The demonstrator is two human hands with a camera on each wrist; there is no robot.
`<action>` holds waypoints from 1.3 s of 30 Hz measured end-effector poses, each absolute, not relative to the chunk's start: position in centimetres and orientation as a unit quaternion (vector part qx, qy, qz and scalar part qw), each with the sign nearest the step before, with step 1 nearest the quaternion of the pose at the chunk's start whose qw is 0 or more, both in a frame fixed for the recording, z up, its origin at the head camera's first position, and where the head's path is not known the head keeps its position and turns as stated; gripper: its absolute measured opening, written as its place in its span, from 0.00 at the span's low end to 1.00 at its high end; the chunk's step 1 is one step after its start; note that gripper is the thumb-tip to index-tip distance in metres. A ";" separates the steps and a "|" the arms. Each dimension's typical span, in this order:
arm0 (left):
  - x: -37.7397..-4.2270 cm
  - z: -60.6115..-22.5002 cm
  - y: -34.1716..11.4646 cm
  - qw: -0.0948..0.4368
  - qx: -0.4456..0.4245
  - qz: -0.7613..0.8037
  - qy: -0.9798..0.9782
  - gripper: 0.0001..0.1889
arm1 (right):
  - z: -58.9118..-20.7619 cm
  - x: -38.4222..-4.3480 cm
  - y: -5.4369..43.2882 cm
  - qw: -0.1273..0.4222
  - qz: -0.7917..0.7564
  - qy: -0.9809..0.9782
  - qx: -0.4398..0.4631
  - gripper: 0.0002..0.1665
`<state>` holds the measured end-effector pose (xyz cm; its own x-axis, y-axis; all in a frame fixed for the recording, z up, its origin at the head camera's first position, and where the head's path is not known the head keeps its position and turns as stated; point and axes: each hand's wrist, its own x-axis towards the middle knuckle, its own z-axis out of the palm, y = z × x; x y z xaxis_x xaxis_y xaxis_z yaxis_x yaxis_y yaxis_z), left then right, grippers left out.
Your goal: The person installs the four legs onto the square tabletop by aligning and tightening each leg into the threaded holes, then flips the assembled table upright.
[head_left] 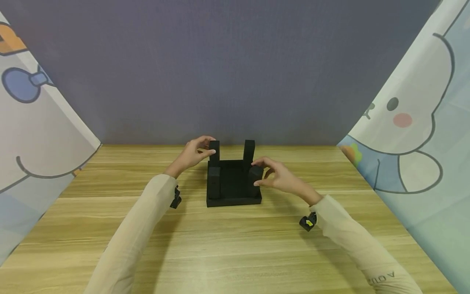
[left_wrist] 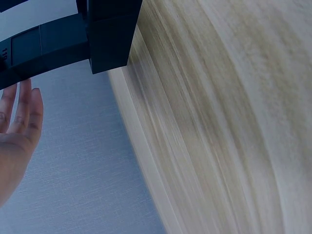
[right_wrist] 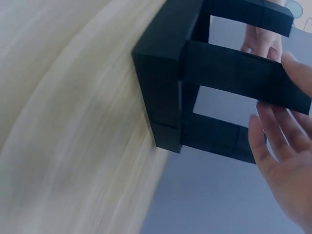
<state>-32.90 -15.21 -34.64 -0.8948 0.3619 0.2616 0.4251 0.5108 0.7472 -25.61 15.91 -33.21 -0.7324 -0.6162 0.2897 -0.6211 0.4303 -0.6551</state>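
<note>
A black square frame lies flat on the wooden table, with a post standing up at each corner. My left hand pinches the top of the back left post, thumb in front and fingers behind. On the front right post, my right hand holds the upper end between thumb and fingers. The right wrist view shows that hand's fingers under the post. The front left post and the back right post stand untouched. In the left wrist view, the thumb is hidden.
The wooden table runs back to a grey fabric wall close behind the frame. Curtains with cartoon animals hang on both sides. A small black device hangs below each wrist, the right one with a yellow mark.
</note>
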 end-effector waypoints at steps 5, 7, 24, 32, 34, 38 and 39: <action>-32.9 -34.6 -15.2 0.036 -0.228 -0.443 -0.866 0.22 | -33.7 -25.4 15.4 0.034 0.397 -0.855 0.333 0.32; -32.8 -34.6 -15.2 0.037 -0.227 -0.443 -0.866 0.22 | -33.7 -25.3 15.4 0.038 0.396 -0.857 0.329 0.32; -32.7 -34.5 -15.0 0.046 -0.233 -0.440 -0.866 0.21 | -33.6 -25.6 16.3 0.032 0.362 -0.857 0.364 0.28; -32.8 -34.6 -15.1 0.053 -0.239 -0.435 -0.866 0.21 | -34.1 -24.9 15.6 0.084 0.376 -0.860 0.333 0.26; -32.8 -34.6 -15.1 0.055 -0.240 -0.435 -0.866 0.21 | -34.2 -24.9 15.6 0.089 0.374 -0.861 0.334 0.27; -32.8 -34.5 -15.1 0.058 -0.242 -0.433 -0.866 0.21 | -34.0 -25.0 15.8 0.075 0.369 -0.859 0.347 0.28; -32.8 -34.5 -15.1 0.057 -0.242 -0.434 -0.866 0.21 | -34.0 -25.1 15.9 0.070 0.367 -0.857 0.354 0.29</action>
